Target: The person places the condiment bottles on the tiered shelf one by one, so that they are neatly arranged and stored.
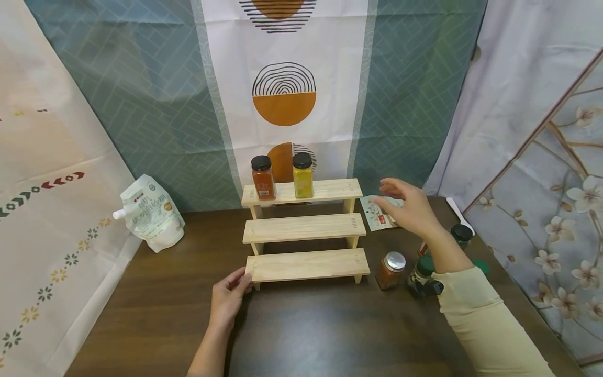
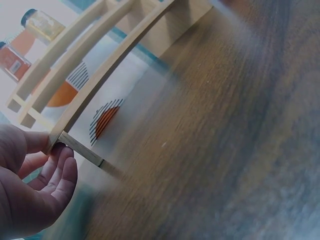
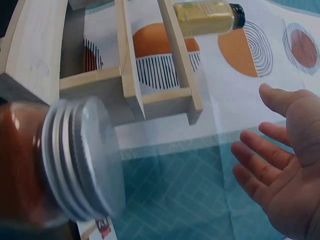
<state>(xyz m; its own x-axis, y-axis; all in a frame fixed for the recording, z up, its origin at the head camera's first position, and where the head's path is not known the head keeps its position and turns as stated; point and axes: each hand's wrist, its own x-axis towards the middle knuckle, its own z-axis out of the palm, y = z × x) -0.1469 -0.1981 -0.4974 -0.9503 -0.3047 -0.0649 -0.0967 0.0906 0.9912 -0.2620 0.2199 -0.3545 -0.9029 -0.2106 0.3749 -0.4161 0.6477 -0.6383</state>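
A three-step wooden rack (image 1: 305, 228) stands on the brown table. On its top step are a jar of orange-red spice (image 1: 264, 180) and a jar of yellow spice (image 1: 303, 178), both black-lidded. My left hand (image 1: 228, 296) pinches the left end of the lowest step, thumb on top and fingertips beneath, as the left wrist view shows. My right hand (image 1: 409, 207) hovers to the right of the rack with fingers extended and nothing in it. Behind and below it lies a flat packet (image 1: 377, 217). In the right wrist view a silver-lidded jar (image 3: 82, 160) looms close at left.
Right of the rack, several jars with green or dark lids (image 1: 425, 266) are partly covered by the right forearm. A white spoon-like handle (image 1: 459, 213) lies near the right curtain. At the far left stands a white spouted pouch (image 1: 152, 213). Patterned cloths hang around the table.
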